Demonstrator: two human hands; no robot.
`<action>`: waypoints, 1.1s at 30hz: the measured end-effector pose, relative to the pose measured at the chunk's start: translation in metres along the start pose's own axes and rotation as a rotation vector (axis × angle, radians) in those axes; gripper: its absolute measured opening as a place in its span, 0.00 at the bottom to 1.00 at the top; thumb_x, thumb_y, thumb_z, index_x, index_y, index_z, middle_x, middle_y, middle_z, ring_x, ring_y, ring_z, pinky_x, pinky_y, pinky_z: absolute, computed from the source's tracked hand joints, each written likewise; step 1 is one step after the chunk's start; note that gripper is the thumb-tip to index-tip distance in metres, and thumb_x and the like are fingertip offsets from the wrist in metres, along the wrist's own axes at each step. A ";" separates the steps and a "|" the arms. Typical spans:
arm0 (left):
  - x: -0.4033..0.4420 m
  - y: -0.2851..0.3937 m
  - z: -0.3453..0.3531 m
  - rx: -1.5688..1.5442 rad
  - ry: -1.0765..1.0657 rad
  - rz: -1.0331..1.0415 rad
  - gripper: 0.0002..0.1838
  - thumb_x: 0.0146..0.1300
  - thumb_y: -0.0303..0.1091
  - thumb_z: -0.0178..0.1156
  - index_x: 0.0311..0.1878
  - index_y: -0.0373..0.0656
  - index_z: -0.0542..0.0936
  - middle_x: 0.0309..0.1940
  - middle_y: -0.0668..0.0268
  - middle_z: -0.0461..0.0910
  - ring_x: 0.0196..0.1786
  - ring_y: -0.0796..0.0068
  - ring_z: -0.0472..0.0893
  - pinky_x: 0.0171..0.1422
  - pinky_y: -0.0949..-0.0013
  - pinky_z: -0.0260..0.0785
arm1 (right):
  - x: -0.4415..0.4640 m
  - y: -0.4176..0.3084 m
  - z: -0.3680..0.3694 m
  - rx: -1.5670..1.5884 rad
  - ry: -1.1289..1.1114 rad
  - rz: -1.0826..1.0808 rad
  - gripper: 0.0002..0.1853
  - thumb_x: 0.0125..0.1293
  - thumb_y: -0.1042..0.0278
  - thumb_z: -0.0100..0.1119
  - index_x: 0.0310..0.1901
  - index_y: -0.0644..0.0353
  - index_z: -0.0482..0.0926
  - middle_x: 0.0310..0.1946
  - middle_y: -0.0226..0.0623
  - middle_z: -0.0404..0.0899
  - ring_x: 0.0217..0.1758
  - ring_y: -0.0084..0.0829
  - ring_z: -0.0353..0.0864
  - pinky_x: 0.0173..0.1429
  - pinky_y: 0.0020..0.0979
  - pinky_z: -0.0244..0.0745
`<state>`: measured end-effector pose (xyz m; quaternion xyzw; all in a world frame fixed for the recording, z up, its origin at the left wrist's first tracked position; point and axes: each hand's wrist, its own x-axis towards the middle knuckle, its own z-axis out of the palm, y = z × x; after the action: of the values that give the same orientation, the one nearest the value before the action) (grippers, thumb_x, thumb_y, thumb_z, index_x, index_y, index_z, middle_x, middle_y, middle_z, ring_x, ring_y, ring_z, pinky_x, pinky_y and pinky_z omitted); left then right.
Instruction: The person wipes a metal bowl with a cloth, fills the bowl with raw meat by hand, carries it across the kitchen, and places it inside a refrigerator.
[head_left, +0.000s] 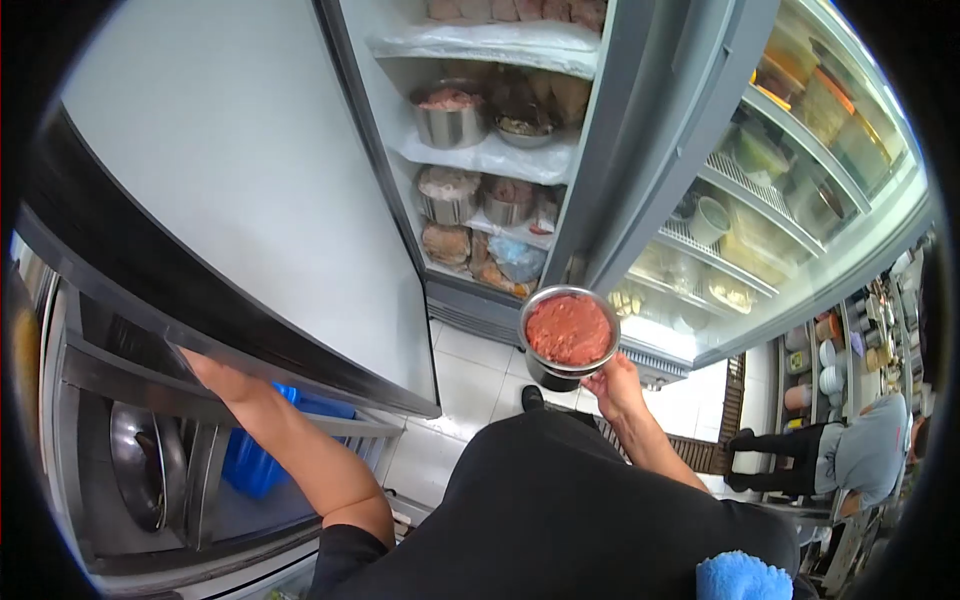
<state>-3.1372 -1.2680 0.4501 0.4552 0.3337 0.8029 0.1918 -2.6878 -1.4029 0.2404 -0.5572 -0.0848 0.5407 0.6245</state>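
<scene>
My right hand (614,385) is closed on the rim or side of a round metal pot (552,376) filled with raw ground meat (568,330). The pot is upright in front of my body, before the open fridge. On the left, my left hand (205,372) grips the edge of the wide-open fridge door (240,190); its fingertips are hidden behind that edge. Inside the fridge, several metal pots of meat, one of them a large pot (450,118), stand on plastic-lined shelves (480,157), with bagged pieces (520,258) at the bottom.
A glass-fronted fridge (770,190) with containers stands at the right. Lower left, a metal bowl (140,465) and a blue crate (262,450) sit on a steel rack. A person in a grey shirt (865,450) stands at the far right by dish shelves. White tiles (455,390) cover the floor.
</scene>
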 end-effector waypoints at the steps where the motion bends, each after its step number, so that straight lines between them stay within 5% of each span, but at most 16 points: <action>1: -0.002 0.002 0.001 -0.004 0.026 -0.036 0.24 0.83 0.46 0.44 0.67 0.36 0.74 0.57 0.60 0.80 0.54 0.68 0.81 0.59 0.66 0.77 | 0.001 -0.003 0.008 -0.010 -0.023 0.010 0.06 0.74 0.70 0.58 0.37 0.53 0.72 0.26 0.27 0.76 0.28 0.24 0.78 0.37 0.33 0.85; 7: -0.006 -0.014 -0.010 -0.027 0.018 -0.030 0.27 0.83 0.48 0.43 0.70 0.36 0.73 0.61 0.58 0.79 0.59 0.65 0.80 0.65 0.63 0.74 | 0.020 -0.021 0.051 -0.012 -0.252 -0.015 0.07 0.79 0.65 0.57 0.51 0.56 0.75 0.37 0.28 0.82 0.31 0.19 0.79 0.39 0.30 0.85; 10: -0.020 0.002 0.016 0.032 0.142 -0.027 0.28 0.83 0.50 0.42 0.70 0.36 0.72 0.62 0.58 0.78 0.60 0.64 0.79 0.67 0.62 0.73 | 0.029 -0.023 0.070 -0.039 -0.210 -0.002 0.04 0.79 0.66 0.56 0.45 0.55 0.73 0.33 0.27 0.78 0.31 0.20 0.77 0.39 0.29 0.83; 15: -0.032 -0.005 0.032 0.086 0.134 0.273 0.29 0.82 0.50 0.41 0.71 0.35 0.72 0.63 0.56 0.77 0.61 0.62 0.79 0.67 0.59 0.73 | 0.053 -0.012 0.064 -0.042 -0.185 0.061 0.05 0.76 0.73 0.53 0.40 0.56 0.70 0.29 0.30 0.75 0.29 0.24 0.77 0.37 0.31 0.84; 26: 0.000 -0.026 -0.021 0.112 0.154 0.091 0.29 0.82 0.49 0.42 0.70 0.34 0.72 0.63 0.56 0.78 0.61 0.61 0.80 0.66 0.60 0.74 | 0.080 -0.018 0.054 -0.136 -0.090 0.080 0.04 0.77 0.69 0.57 0.45 0.58 0.75 0.31 0.29 0.77 0.30 0.22 0.77 0.37 0.31 0.84; 33: -0.012 -0.039 -0.051 -0.027 0.154 -0.068 0.29 0.81 0.49 0.42 0.70 0.34 0.72 0.63 0.55 0.78 0.61 0.61 0.80 0.65 0.60 0.75 | 0.093 -0.066 0.101 -0.121 -0.299 0.012 0.04 0.78 0.67 0.55 0.46 0.58 0.75 0.32 0.27 0.78 0.30 0.21 0.78 0.37 0.28 0.83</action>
<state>-3.1751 -1.2662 0.3965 0.3779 0.3517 0.8330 0.1991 -2.6832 -1.2569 0.2832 -0.5078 -0.2058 0.6151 0.5669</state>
